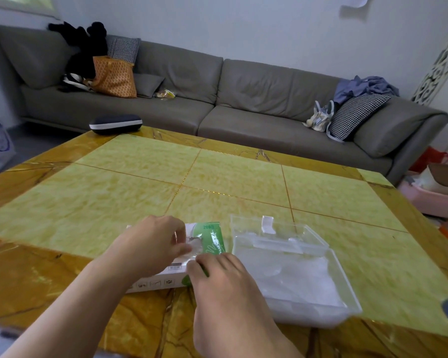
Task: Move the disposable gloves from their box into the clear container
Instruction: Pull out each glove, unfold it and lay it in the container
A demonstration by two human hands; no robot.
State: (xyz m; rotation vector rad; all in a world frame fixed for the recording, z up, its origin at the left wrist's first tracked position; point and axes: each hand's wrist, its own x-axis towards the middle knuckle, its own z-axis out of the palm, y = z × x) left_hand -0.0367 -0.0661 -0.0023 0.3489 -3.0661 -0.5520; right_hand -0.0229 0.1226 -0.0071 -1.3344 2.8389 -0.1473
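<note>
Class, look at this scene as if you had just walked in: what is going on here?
A person is working at a glove box lying on a yellow table. The left hand pinches clear gloves at the box's opening, and the right hand touches the box beside them. A clear container sits just right of the box, open, already holding a pile of clear gloves.

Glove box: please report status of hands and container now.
Left hand pinching gloves at box opening. Right hand on box. Container open beside box, gloves already inside. Nothing between them.
</note>
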